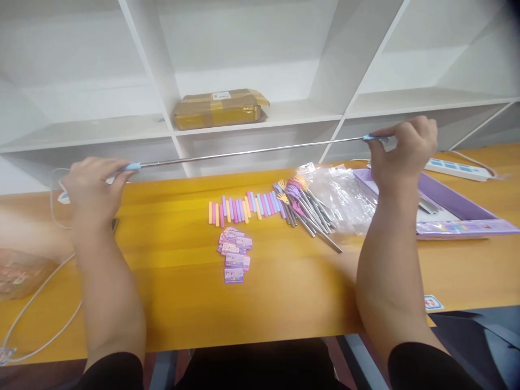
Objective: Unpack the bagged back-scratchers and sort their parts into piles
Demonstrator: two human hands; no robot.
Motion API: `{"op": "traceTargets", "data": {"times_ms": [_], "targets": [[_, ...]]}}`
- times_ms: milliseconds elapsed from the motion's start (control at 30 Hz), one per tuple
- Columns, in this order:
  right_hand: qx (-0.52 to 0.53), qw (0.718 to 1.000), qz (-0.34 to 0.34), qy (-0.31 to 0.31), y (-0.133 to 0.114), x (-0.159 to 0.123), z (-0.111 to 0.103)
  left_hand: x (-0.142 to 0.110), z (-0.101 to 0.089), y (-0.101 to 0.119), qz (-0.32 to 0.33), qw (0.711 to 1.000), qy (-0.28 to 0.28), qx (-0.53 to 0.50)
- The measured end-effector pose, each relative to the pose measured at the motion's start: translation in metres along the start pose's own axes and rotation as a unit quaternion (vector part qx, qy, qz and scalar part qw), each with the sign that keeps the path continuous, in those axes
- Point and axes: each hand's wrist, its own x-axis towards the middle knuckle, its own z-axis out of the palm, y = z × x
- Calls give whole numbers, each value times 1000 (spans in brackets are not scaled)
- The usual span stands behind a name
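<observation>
Stretched between my two raised hands is a telescopic back scratcher (244,153), its thin metal rod drawn out long and nearly level above the table. My left hand (95,181) pinches the light-blue end at the left. At the other light-blue end, my right hand (402,143) has its fingers closed, hiding most of that tip. Below lie a row of pastel plastic tubes (246,208) and a pile of small printed cards (234,260). Right of the tubes, several back scratchers (311,208) with coloured hand-shaped heads and metal rods are heaped together.
Clear plastic bags (341,197) lie beside a purple box (457,200) on the wooden table (284,303). A power strip (459,169) stands behind. White shelves (260,49) hold a taped parcel (221,110). A white cable (40,284) runs along the left.
</observation>
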Motion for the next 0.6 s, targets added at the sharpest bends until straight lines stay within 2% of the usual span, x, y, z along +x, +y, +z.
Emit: {"op": "traceTargets", "data": {"times_ms": [100,200,333,500,600], "targets": [[5,1000,-13,23,4,1,-7,0,-3,2,-4,1000,3,16],[53,996,-53,58,5,-1,-17,-1,-6,4,-2,1000,-3,27],[128,987,-81,62,0,-4,-33,1,-3,4,9,1000,-11,22],[184,982,-31,33,-11,-5,-43,3,-5,4,-13,1000,-16,-2],[289,957,20,33,-21,-7,-43,3,-11,5,-39,999,-37,7]]}}
